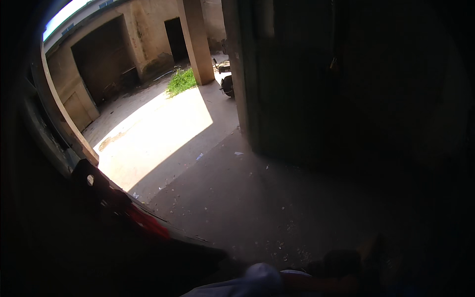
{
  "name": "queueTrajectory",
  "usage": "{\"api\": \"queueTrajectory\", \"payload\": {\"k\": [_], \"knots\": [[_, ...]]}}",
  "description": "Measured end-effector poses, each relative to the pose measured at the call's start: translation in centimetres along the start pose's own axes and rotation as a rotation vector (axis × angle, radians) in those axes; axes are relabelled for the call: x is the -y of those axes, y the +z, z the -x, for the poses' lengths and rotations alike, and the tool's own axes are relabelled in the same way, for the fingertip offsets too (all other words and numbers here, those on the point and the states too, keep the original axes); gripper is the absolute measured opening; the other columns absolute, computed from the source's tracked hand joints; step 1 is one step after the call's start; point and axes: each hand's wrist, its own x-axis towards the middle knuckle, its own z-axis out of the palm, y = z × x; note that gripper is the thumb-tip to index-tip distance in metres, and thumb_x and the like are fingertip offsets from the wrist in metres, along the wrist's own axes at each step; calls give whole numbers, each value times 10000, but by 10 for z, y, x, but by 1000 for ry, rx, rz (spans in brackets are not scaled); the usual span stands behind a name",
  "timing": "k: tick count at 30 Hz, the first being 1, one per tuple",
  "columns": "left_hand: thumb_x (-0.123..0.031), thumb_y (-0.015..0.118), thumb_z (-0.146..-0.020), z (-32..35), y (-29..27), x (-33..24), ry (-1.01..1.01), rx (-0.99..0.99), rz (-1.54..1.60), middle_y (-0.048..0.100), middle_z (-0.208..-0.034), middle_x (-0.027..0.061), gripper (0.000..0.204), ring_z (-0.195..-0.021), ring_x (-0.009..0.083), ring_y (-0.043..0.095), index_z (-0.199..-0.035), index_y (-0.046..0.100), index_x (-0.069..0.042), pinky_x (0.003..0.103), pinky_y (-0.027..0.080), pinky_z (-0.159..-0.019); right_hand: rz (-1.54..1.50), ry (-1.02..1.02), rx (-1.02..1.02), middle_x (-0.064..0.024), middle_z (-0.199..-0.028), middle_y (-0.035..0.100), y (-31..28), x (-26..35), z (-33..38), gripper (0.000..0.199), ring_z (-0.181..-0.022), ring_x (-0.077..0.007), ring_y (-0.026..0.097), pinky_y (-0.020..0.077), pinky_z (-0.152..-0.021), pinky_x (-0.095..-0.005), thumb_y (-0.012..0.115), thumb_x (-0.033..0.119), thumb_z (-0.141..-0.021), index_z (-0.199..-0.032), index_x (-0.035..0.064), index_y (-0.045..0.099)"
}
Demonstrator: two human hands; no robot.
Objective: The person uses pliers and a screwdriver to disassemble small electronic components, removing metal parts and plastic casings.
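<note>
A pale blue-grey sleeve (pixel 260 277) shows at the lower edge. From it a bare forearm (pixel 316 283), which looks like my right one, runs rightward into deep shadow. My right hand is lost in the dark; its fingers and anything in them cannot be made out. Just above the forearm is a dark rounded shape (pixel 341 262), too dim to name. I see no part of my left hand. Nearest on the left is a dark object with a red patch (pixel 151 222), by the edge of the doorway.
A dark door panel (pixel 292 99) stands on the right. Small scraps litter the shaded floor (pixel 222 198). Beyond the opening are a sunlit courtyard (pixel 163 123), a pillar (pixel 195 44), green weeds (pixel 181 81) and part of a motorbike (pixel 227 85).
</note>
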Motion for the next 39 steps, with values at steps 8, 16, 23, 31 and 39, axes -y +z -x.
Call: {"api": "queueTrajectory", "payload": {"k": [8, 16, 23, 31, 39], "knots": [[-229, 670, -898, 34, -84, -42, -143, 66, 213, 692, -808, 83, 135, -735, 242, 694, -895, 686, -95, 389, 552, -637, 58, 37, 79, -206, -935, 719, 1, -25, 7, 382, -830, -379, 700, 574, -731, -457, 635, 388, -1011, -1019, 14, 710], [-194, 675, -963, 2, -189, -97, -95, 190, 426, 741, -903, 94, 158, -814, 222, 728, -993, 728, -48, 350, 582, -702, 260, 272, 49, -205, -942, 722, -45, -135, 25, 388, -838, -381, 701, 577, -741, -459, 637, 398, -1008, -1024, 19, 716], [-105, 721, -960, -24, -212, -111, -422, 140, 871, 750, -901, 81, 119, -856, 149, 727, -1046, 731, -23, 287, 581, -725, 480, 627, 429, -169, -1124, 690, -48, -67, -9, 395, -1014, -311, 680, 566, -857, -431, 547, 394, -1064, -1249, 62, 655], [-65, 758, -936, -62, -149, -133, -375, 359, 661, 747, -919, 66, 104, -837, 118, 711, -1030, 731, -30, 251, 563, -711, -135, 641, 535, -133, -1140, 701, -83, -49, -13, 359, -989, -200, 688, 561, -863, -367, 578, 310, -1063, -1304, 49, 635], [-30, 827, -844, -105, -96, -197, -177, 475, 626, 739, -993, 58, 269, -875, 127, 690, -1097, 737, -35, 270, 549, -759, -707, 551, 742, -95, -958, 696, -91, 15, -16, 365, -858, -153, 665, 545, -778, -320, 583, 236, -1007, -1266, -16, 630]]}}
